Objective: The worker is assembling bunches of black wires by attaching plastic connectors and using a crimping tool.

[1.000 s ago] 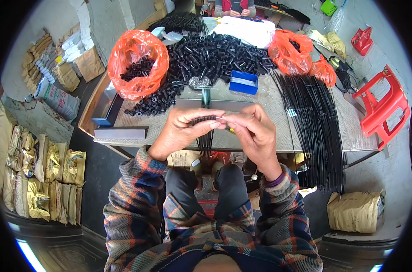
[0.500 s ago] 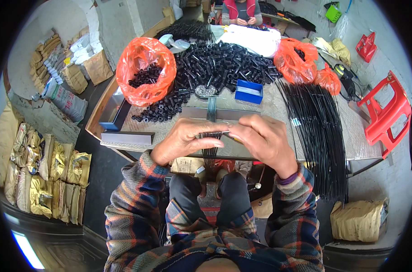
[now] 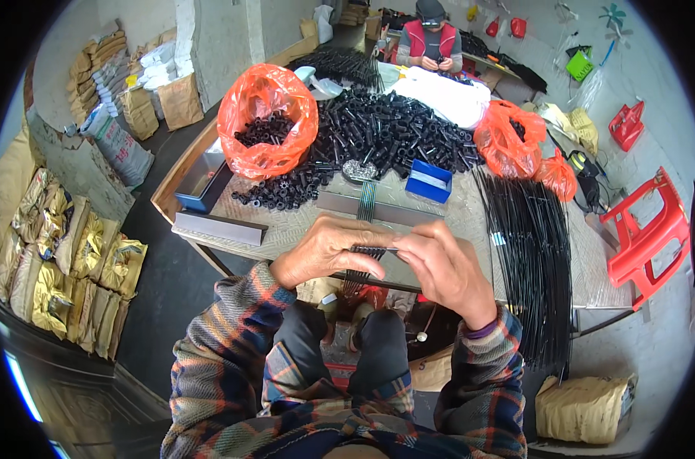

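A row of thin dark rods lies side by side across a grey metal bar and over the table's near edge. My left hand is closed around these rods, fingers above and thumb below. Close against it, my right hand pinches with thumb and forefinger at the rods' right side. A thin, narrow piece shows at its fingertips, too small to name. Just beyond the hands are the grey metal bar, a small dish of shiny metal bits and a blue box.
A heap of black plastic tubes covers the table's middle, between red plastic bags. Long black rods hang over the right edge by a red stool. A person works at the far side.
The view has shifted, so the table and hands appear slightly lower and the far person shows more. Both hands keep the same hold at the rods, with the right fingers slightly shifted.
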The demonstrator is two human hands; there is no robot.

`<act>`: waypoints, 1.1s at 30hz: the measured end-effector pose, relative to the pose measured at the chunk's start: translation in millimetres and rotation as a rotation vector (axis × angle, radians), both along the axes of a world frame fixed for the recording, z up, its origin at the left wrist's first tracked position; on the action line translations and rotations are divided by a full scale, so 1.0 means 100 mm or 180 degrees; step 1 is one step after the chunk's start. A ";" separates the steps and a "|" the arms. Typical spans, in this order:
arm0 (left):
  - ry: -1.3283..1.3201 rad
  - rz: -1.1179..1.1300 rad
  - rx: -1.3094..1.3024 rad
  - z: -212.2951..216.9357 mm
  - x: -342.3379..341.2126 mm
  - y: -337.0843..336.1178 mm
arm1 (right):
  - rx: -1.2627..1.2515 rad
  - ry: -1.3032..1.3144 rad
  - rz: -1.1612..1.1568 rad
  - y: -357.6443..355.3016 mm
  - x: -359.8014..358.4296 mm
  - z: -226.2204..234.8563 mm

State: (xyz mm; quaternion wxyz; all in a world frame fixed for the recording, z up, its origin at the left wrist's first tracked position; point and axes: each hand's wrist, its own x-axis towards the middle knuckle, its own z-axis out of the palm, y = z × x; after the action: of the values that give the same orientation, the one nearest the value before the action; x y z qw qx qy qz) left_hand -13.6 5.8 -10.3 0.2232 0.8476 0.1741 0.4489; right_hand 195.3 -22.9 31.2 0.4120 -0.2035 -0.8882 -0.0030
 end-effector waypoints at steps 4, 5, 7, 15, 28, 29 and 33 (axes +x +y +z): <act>-0.0042 0.0073 0.0156 -0.05 0.01 0.00 | -0.0032 -0.0026 0.0122 0.01 -0.02 -0.04; -0.0074 0.0129 0.0193 -0.07 0.01 0.00 | -0.0079 -0.0027 0.0135 0.00 -0.05 -0.05; 0.0027 0.0172 0.0299 -0.04 0.03 -0.03 | -0.0141 -0.0030 0.0140 -0.04 -0.10 -0.02; 0.2530 0.1162 0.1072 -0.82 0.01 -0.02 | 0.0642 -0.0998 -0.0221 -0.20 -0.22 0.08; 0.0070 0.1076 0.0571 -0.89 0.40 -0.68 | 0.0727 0.0341 0.0377 -1.75 1.26 0.47; -0.0037 0.1072 0.0652 -0.90 0.39 -0.78 | 0.0439 0.0297 0.1401 -1.72 1.36 0.54; 0.0849 0.1457 0.1494 -0.36 -0.20 -0.80 | -0.0585 0.0081 0.2303 -1.88 2.17 -0.18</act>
State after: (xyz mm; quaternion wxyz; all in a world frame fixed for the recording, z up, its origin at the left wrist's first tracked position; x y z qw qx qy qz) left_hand -33.9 -74.1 -46.7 -0.1088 0.8659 0.2792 0.4004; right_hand 412.6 -210.8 12.8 0.3773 0.0874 -0.8940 0.2251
